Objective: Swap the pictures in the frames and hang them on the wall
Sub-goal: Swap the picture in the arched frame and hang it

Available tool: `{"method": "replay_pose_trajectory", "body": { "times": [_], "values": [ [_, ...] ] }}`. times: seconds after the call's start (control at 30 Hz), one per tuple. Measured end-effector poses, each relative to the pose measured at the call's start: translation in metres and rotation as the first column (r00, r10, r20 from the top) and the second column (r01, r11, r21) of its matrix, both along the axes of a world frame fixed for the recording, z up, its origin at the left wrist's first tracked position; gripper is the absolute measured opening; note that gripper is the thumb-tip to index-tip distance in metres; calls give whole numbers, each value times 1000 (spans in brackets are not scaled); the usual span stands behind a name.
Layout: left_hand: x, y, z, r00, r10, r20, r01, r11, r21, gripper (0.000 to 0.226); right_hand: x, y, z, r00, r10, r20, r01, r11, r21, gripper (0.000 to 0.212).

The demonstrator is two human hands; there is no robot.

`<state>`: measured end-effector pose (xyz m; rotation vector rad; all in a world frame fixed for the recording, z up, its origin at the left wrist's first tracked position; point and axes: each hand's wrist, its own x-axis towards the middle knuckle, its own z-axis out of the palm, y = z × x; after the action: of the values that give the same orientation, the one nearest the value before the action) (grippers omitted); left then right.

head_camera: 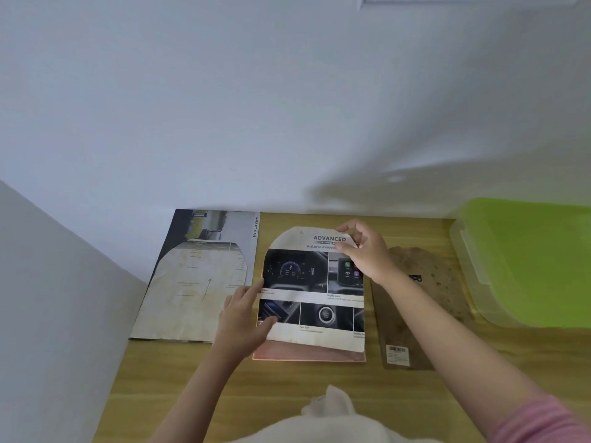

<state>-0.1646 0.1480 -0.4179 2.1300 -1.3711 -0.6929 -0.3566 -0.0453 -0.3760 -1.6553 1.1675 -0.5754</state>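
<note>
An arch-topped picture (311, 298), printed with car dashboard photos and the word ADVANCED, lies on a pink frame (307, 356) at the middle of the wooden table (224, 388). My right hand (363, 251) pinches the picture's top right edge. My left hand (244, 318) presses its left edge with the fingers flat. To the left, a pale arch-shaped picture (198, 282) rests face down on a brochure page (220, 225). On the right lies a brown arch-shaped backing board (415, 308) with a barcode label and a black hanger clip.
A clear plastic box with a green lid (527, 260) sits at the table's right end. White walls close the table at the back and on the left. White cloth (329, 410) shows at the bottom edge near me.
</note>
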Motion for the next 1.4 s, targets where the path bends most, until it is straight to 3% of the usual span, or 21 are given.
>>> {"method": "replay_pose_trajectory", "body": {
  "times": [0.13, 0.37, 0.5, 0.9, 1.1, 1.4],
  "values": [
    [-7, 2, 13, 984, 28, -174, -45, 994, -98, 67, -10, 9, 13, 994, -50, 96, 49, 999, 11, 22],
    [-26, 9, 15, 881, 101, -463, -167, 981, -103, 64, -45, 29, 12, 972, -156, 178, 153, 988, 33, 34],
    [-45, 12, 8, 833, 100, -544, -169, 982, -79, 62, -83, 49, -4, 965, -215, 149, 209, 976, 57, 40],
    [-182, 26, -1, 847, 36, -530, -73, 996, -49, 64, -233, 112, -39, 917, -385, 102, 367, 917, 158, 50],
    [-276, 48, -15, 842, 30, -539, -27, 1000, 14, 62, -329, 138, -49, 912, -410, -4, 407, 904, 129, 47],
    [-387, 26, -21, 913, -75, -400, 90, 996, 19, 57, -436, 121, -57, 901, -397, -174, 398, 917, -33, 41]
  ]
}}
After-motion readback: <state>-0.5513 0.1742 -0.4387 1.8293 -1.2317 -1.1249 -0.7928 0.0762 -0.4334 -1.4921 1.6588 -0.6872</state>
